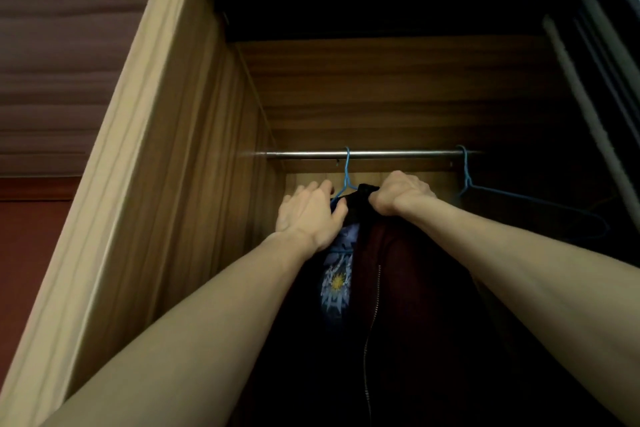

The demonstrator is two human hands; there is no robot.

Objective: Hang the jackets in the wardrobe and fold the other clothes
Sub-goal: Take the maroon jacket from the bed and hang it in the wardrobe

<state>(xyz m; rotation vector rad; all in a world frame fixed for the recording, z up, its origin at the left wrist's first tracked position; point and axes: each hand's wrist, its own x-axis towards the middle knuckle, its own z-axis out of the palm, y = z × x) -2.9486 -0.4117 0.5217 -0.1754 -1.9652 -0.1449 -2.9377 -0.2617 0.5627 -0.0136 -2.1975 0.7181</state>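
a dark maroon jacket [408, 288] on a blue hanger [346, 173], hooked on the rail [381, 154] just above 2 hands, is gripped at the collar by the fisted right hand [398, 194], the left hand [308, 215] resting loosely curled beside; the shoulders should be evened before release.

The jacket [412, 288] below the two hands is dark maroon with a black collar and a metal-toned zip running down it. Under the left hand [308, 215], its lining shows a pale blue and white spiky print with a yellow centre. The hanger [346, 173] between the hands is bright blue, and so is the bare hanger [519, 199] off to the right of the right hand [398, 194]. The rail [381, 154] above both hands is shiny silver. The wardrobe [194, 184] wall left of the left hand is streaky brown woodgrain with a pale beige edge.
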